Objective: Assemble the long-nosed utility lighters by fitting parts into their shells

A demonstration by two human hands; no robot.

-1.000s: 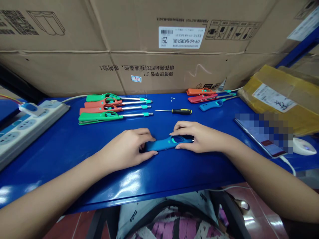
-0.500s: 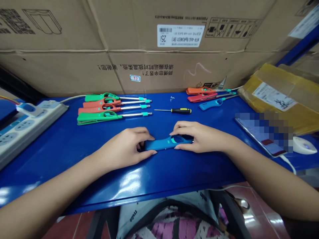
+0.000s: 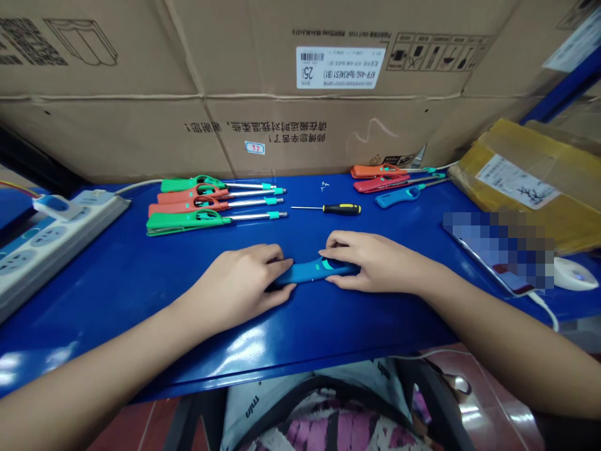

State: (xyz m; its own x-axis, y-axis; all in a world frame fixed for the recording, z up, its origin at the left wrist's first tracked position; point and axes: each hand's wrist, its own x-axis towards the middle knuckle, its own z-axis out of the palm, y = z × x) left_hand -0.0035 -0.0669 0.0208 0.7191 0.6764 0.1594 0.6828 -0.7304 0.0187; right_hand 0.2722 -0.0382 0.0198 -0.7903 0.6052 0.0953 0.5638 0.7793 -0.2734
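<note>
A blue gas lighter (image 3: 305,272) with a green trigger lies level across the front middle of the blue table, between my two hands. My left hand (image 3: 246,275) pinches its left end between thumb and fingers, hiding that end. Around the trigger-loop end, my right hand (image 3: 364,262) has its thumb below and fingers above; they cover the right tip. Beyond them lies a screwdriver (image 3: 342,209) with a black and yellow handle, its shaft pointing left.
Several green and orange lighters (image 3: 188,220) lie in a row at the back left. An orange, a red and a blue lighter (image 3: 398,196) are at the back right. A power strip (image 3: 70,235) stands left; a phone (image 3: 488,257) and yellow parcel (image 3: 530,181) lie right. Cardboard (image 3: 263,56) walls the back.
My left hand has closed a little further over the lighter's left end. My right hand's fingers have slid slightly left and cover more of the loop. The lighter stays in nearly the same place.
</note>
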